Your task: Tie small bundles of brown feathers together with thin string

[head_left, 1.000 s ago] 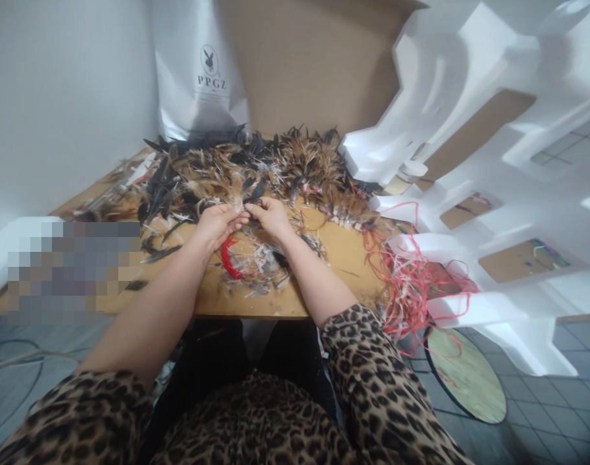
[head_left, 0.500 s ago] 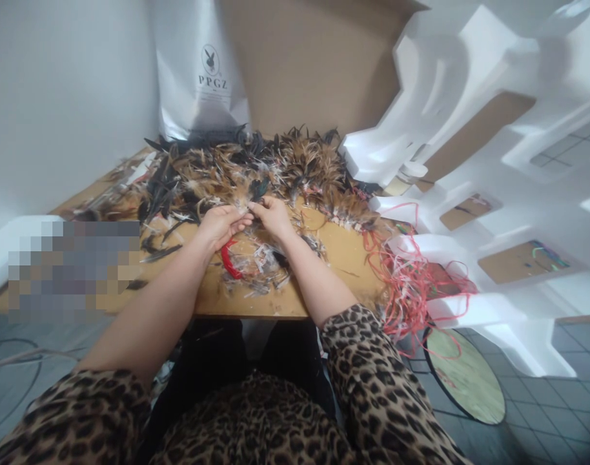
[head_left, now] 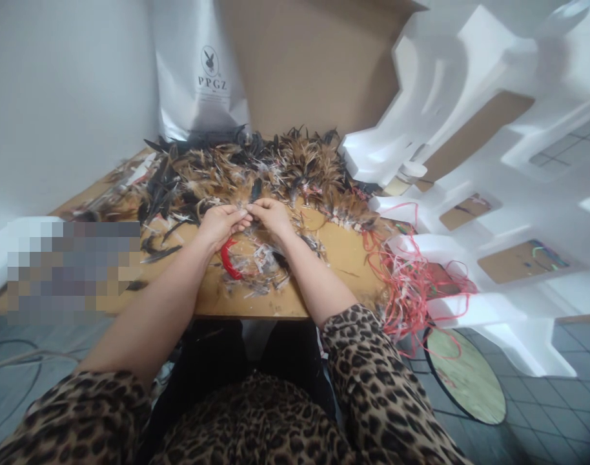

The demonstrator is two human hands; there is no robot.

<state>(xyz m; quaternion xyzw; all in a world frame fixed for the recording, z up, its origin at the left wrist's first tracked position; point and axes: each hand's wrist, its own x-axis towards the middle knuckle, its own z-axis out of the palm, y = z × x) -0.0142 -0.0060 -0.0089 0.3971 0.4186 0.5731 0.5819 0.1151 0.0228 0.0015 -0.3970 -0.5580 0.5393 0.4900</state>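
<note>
In the head view, my left hand (head_left: 222, 223) and my right hand (head_left: 272, 216) meet over the near middle of the table, thumbs and fingertips pinched together. A small bunch of feathers (head_left: 239, 196), brown and fluffy, rises from the fingertips of my left hand. My right hand pinches a dark, glossy feather (head_left: 256, 189) that stands nearly upright. The quill ends are hidden by my fingers. Just below my left hand lies a curved red bundle of cord or ribbon (head_left: 230, 261). Clear plastic scraps and loose feather bits (head_left: 263, 265) lie beneath both hands.
A broad heap of brown and black feathers (head_left: 299, 158) covers the back of the wooden table (head_left: 346, 248). Tangled red ribbons (head_left: 406, 290) hang over the right edge beside white foam packing (head_left: 508, 310). Behind stands a silver bag (head_left: 203, 110). A round stool (head_left: 467, 374) is at lower right.
The dark feather has turned from leaning right to nearly upright. My right hand's fingertips have come slightly closer to my left hand; the arms are almost unmoved.
</note>
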